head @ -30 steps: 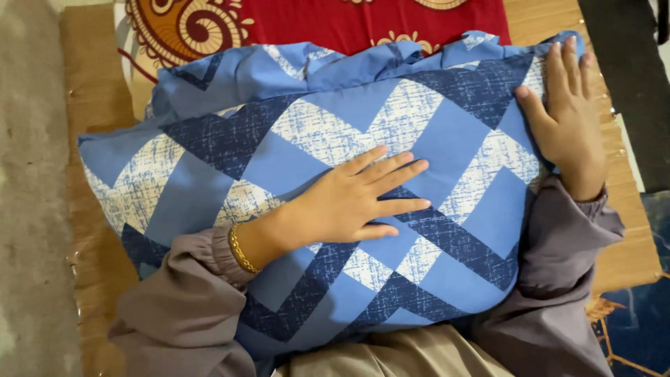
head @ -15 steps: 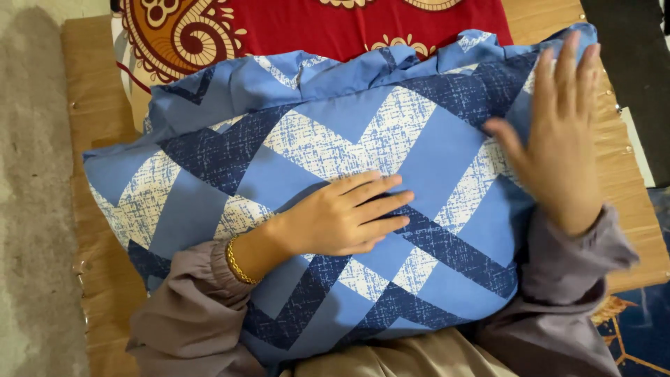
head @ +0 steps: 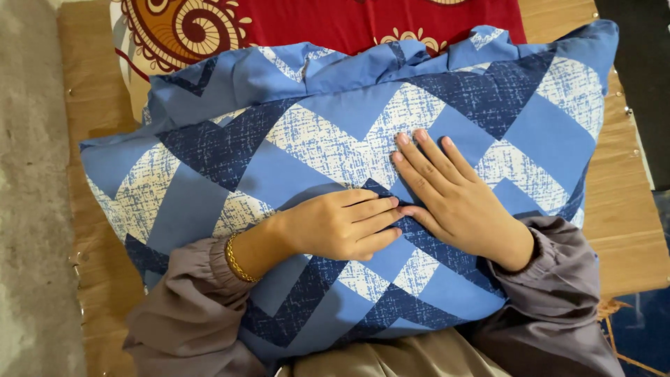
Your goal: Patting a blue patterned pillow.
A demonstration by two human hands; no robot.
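Observation:
A large pillow (head: pixel 230 160) in a blue, navy and white zigzag cover lies across my lap and a wooden board. My left hand (head: pixel 335 225), with a gold bangle at the wrist, rests flat on the pillow's middle, fingers together and pointing right. My right hand (head: pixel 453 199) lies flat on the pillow just to the right of it, fingers spread and pointing up-left, thumb touching the left fingertips. Neither hand holds anything. Grey sleeves cover both forearms.
A red and orange patterned cloth (head: pixel 335 24) lies beyond the pillow at the top. The light wooden board (head: pixel 621 209) shows at both sides. Grey floor (head: pixel 28 209) runs along the left; a dark blue patterned mat (head: pixel 642 328) sits at the bottom right.
My right hand left the pillow's upper right corner, lifted, and came down flat at the middle beside my left hand. My left hand drew its fingers closer together and stayed in place.

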